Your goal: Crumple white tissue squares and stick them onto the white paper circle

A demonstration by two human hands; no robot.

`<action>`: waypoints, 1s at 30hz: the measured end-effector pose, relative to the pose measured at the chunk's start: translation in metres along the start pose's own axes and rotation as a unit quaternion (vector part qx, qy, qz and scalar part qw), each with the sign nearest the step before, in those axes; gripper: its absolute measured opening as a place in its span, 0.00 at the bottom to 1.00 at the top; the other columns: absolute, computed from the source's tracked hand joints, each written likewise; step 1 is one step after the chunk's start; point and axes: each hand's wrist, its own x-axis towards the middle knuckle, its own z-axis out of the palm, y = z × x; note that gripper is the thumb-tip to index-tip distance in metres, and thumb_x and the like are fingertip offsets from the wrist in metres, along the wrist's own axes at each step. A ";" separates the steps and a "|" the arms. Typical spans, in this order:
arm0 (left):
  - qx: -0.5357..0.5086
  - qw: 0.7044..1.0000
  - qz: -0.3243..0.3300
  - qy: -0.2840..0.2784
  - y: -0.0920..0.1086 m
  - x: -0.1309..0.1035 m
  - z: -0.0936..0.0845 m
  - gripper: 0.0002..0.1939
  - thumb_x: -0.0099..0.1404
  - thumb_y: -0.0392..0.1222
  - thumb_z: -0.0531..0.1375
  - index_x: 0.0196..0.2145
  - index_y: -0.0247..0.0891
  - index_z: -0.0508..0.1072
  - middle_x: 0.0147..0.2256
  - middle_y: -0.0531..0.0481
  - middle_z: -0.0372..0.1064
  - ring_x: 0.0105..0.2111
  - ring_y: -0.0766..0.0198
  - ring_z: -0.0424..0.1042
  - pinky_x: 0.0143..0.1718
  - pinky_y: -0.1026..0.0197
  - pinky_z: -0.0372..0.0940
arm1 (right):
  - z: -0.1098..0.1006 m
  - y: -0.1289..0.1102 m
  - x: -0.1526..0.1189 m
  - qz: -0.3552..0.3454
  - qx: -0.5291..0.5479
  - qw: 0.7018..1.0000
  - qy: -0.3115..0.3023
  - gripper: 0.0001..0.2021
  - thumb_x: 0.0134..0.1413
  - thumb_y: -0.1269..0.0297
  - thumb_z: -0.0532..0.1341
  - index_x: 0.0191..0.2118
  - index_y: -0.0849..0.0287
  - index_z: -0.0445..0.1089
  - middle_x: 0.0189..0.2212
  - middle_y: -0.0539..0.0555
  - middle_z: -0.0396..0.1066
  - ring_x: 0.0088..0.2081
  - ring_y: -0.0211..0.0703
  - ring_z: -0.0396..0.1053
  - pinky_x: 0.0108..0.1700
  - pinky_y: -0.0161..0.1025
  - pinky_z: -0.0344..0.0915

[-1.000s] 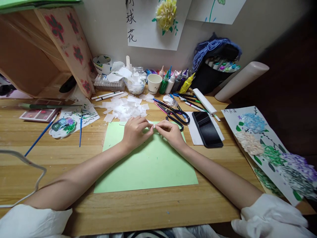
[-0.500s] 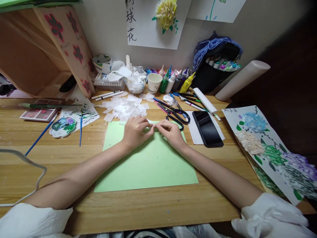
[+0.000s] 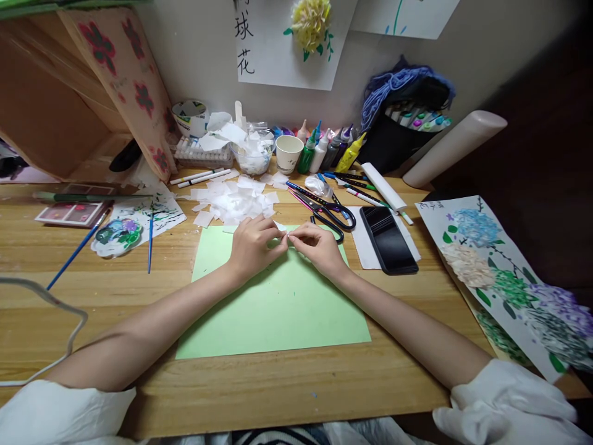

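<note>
1. The white scrap (image 3: 288,234) is pinched between the fingertips of both hands, over the upper part of the green sheet (image 3: 273,315). It is tiny and mostly covered by fingers, so its exact shape cannot be told.
2. The likeliest mishap is a tear: the piece looks like thin paper, and the two hands drawing apart or twisting too hard could split it.
3. It could also slip free — so little of it shows that the grip seems to have scant material to work with.
4. The heap of paper pieces (image 3: 238,201) lies just beyond the left hand (image 3: 252,250); a forward push of the knuckles could scatter it across the counter (image 3: 259,395).
5. The scissors (image 3: 331,217) rest just past the right hand (image 3: 320,248), their handles towards it; a careless outward sweep could knock them askew.
6. As for pose, both forearms slant inward from the near corners, and the hands meet nearly tip to tip.
7. The left hand is arched, back upward, its thumb and forefinger closed on the scrap.
8. The right hand mirrors it — thumb and forefinger drawn together on the same piece, the other fingers curled beneath.
</note>
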 end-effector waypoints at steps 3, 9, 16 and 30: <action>-0.002 1.000 0.002 -0.004 0.000 0.000 0.000 0.09 0.59 0.42 0.58 0.23 0.39 0.73 0.23 0.52 0.69 0.26 0.66 0.63 0.29 0.61 0.54 | 0.000 0.000 0.000 -0.001 -0.006 1.000 0.002 0.07 0.48 0.61 0.62 0.29 0.59 0.74 0.28 0.52 0.68 0.31 0.39 0.65 0.31 0.36 0.59; -0.006 1.000 -0.002 -0.005 0.001 -0.001 0.000 0.10 0.59 0.43 0.57 0.24 0.39 0.73 0.24 0.52 0.69 0.27 0.66 0.63 0.29 0.61 0.55 | 0.000 -0.001 0.000 0.003 -0.007 1.000 0.009 0.07 0.48 0.61 0.62 0.28 0.59 0.74 0.27 0.52 0.67 0.30 0.38 0.64 0.30 0.36 0.59; -0.006 1.000 -0.004 0.002 -0.001 0.000 0.000 0.10 0.59 0.43 0.57 0.24 0.39 0.74 0.24 0.51 0.69 0.27 0.66 0.64 0.29 0.61 0.55 | 0.000 0.000 0.000 0.000 0.000 1.000 0.010 0.09 0.47 0.59 0.62 0.29 0.59 0.74 0.28 0.53 0.68 0.29 0.38 0.64 0.29 0.36 0.59; -0.010 1.000 0.004 0.013 0.002 0.000 -0.002 0.07 0.60 0.42 0.57 0.30 0.39 0.74 0.28 0.51 0.71 0.29 0.65 0.66 0.30 0.61 0.55 | 0.000 0.002 0.000 0.000 -0.001 1.000 0.016 0.08 0.48 0.60 0.62 0.28 0.60 0.73 0.28 0.52 0.67 0.29 0.37 0.63 0.30 0.35 0.59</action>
